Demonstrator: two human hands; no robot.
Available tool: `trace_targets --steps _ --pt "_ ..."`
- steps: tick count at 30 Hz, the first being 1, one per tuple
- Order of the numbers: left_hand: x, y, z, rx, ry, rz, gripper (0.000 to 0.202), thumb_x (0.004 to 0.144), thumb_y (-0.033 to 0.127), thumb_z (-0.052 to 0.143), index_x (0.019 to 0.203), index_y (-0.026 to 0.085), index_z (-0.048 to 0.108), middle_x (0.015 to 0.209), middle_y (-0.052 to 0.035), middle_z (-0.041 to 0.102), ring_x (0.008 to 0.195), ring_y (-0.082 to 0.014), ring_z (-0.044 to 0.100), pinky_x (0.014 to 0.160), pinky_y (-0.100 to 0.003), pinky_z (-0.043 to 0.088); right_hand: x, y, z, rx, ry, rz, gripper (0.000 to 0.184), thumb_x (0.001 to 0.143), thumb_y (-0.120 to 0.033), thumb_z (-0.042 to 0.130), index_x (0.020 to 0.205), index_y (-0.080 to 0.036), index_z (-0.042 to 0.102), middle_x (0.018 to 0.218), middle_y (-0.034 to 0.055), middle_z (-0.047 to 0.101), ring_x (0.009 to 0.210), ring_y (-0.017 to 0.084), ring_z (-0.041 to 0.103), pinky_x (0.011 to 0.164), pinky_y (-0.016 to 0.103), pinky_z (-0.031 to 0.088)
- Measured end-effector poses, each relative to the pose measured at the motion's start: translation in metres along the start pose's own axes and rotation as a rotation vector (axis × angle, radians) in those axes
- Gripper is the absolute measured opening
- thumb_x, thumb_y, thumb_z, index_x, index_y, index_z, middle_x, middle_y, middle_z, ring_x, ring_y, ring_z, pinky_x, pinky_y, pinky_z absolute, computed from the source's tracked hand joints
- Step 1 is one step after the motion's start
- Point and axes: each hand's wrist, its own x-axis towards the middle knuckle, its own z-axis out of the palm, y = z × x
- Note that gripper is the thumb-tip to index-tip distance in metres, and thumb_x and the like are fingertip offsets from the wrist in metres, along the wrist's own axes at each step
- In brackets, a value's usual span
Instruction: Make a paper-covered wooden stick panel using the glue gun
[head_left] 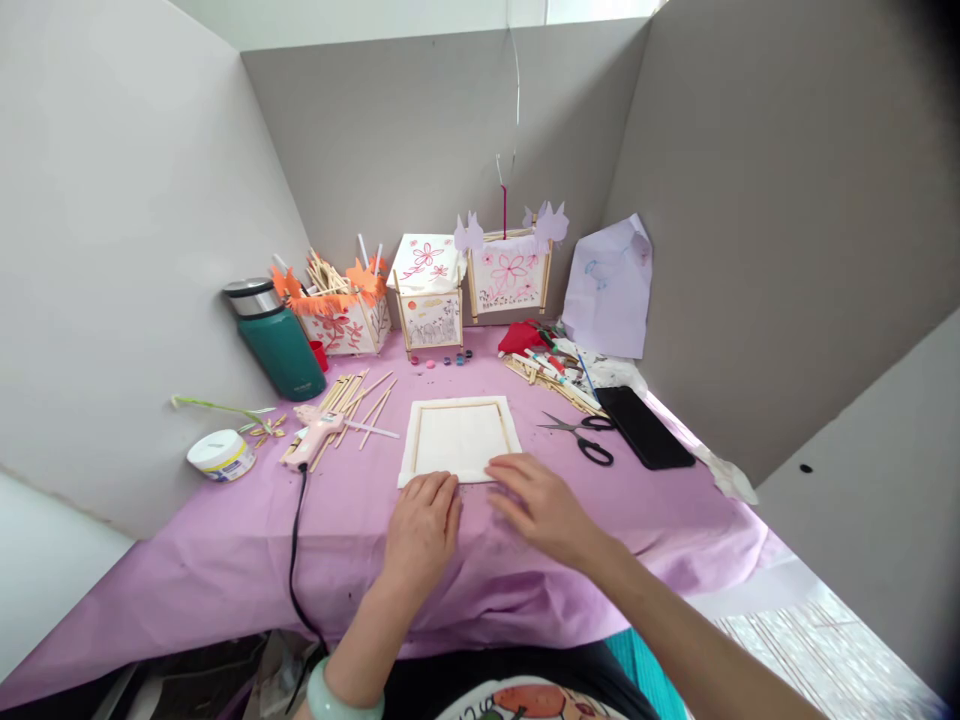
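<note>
A square white paper panel edged with thin wooden sticks lies flat on the purple tablecloth. My left hand rests at the panel's near left edge, fingers curled down against it. My right hand lies flat with fingers stretched out, its fingertips pressing the panel's near right edge. Neither hand grips anything. A pale green bangle circles my left wrist.
A pink glue gun with a black cord lies left of the panel beside loose sticks. Black scissors and a black phone lie right. Behind stand paper lanterns, a green flask, a white jar and markers.
</note>
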Motion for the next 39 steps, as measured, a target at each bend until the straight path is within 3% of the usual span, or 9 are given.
trace_targets --steps 2,4,8,12,17,21,27,32,39 --pt "-0.001 0.0 0.002 -0.004 0.049 0.009 0.026 0.09 0.018 0.047 0.113 0.016 0.058 0.108 -0.0104 0.064 0.101 -0.025 0.057 0.092 -0.048 0.048 -0.002 0.028 -0.019 -0.112 0.124 0.126 0.028 0.095 -0.028 0.041 0.109 -0.019 0.063 0.113 0.0085 0.063 0.108 0.02 0.054 0.095 0.036 0.045" --pt "-0.003 0.002 0.003 -0.02 0.117 0.018 0.026 0.089 0.015 0.047 0.114 0.016 0.057 0.111 -0.0102 0.064 0.105 -0.024 0.057 0.097 -0.048 0.046 -0.006 0.059 -0.036 -0.289 0.123 0.296 0.031 0.094 -0.027 0.04 0.112 -0.015 0.062 0.116 0.0107 0.061 0.109 0.023 0.053 0.096 0.04 0.043" --pt "-0.012 0.007 0.003 -0.083 0.241 0.023 0.028 0.088 0.011 0.05 0.114 0.019 0.057 0.115 -0.0096 0.061 0.111 -0.0231 0.054 0.101 -0.047 0.043 -0.014 0.105 -0.057 -0.501 -0.117 0.379 0.034 0.092 -0.018 0.039 0.117 -0.012 0.06 0.124 0.0146 0.057 0.113 0.027 0.049 0.093 0.04 0.043" --pt "-0.022 0.011 0.003 -0.127 0.254 0.023 0.03 0.086 0.007 0.05 0.112 0.02 0.058 0.112 -0.009 0.06 0.109 -0.0229 0.053 0.096 -0.045 0.045 -0.017 0.121 -0.061 -0.522 -0.322 0.341 0.034 0.09 -0.016 0.04 0.114 -0.016 0.064 0.123 0.0127 0.057 0.11 0.026 0.051 0.091 0.039 0.043" --pt "-0.022 0.012 0.001 -0.162 0.246 0.011 0.029 0.086 0.007 0.047 0.109 0.021 0.058 0.109 -0.0087 0.061 0.103 -0.0225 0.054 0.091 -0.043 0.047 -0.005 0.125 -0.067 -0.542 -0.432 0.355 0.03 0.088 -0.02 0.046 0.111 -0.015 0.064 0.112 0.0136 0.06 0.1 0.027 0.055 0.085 0.038 0.043" --pt "-0.003 0.012 -0.005 -0.14 0.217 -0.008 0.029 0.087 0.009 0.045 0.11 0.021 0.058 0.108 -0.0087 0.061 0.102 -0.0228 0.054 0.09 -0.043 0.046 0.004 0.117 -0.076 -0.546 -0.468 0.372 0.021 0.086 -0.024 0.05 0.099 -0.016 0.063 0.098 0.0126 0.062 0.094 0.026 0.058 0.078 0.035 0.043" --pt "0.037 0.022 -0.001 -0.082 -0.032 -0.019 0.026 0.085 0.013 0.051 0.109 0.017 0.059 0.103 -0.0092 0.063 0.099 -0.0249 0.053 0.085 -0.043 0.045 -0.007 0.09 -0.078 -0.532 -0.517 0.418 0.015 0.081 -0.021 0.053 0.094 -0.018 0.06 0.091 0.0093 0.062 0.084 0.023 0.06 0.061 0.029 0.037" --pt "0.054 0.034 0.008 -0.003 -0.175 -0.053 0.019 0.084 0.017 0.054 0.1 0.017 0.064 0.092 -0.0091 0.064 0.095 -0.0275 0.052 0.08 -0.045 0.043 -0.02 0.078 -0.087 -0.481 -0.527 0.416 0.015 0.077 -0.017 0.052 0.091 -0.019 0.057 0.088 0.0065 0.063 0.079 0.021 0.06 0.062 0.028 0.037" --pt "0.045 0.036 0.012 -0.066 -0.092 -0.014 0.018 0.085 0.011 0.053 0.086 0.021 0.067 0.083 -0.0059 0.061 0.088 -0.0228 0.05 0.081 -0.041 0.041 -0.045 0.077 -0.102 -0.267 -0.505 0.438 0.024 0.079 -0.022 0.051 0.103 -0.024 0.057 0.096 0.0033 0.066 0.085 0.019 0.062 0.068 0.026 0.043"
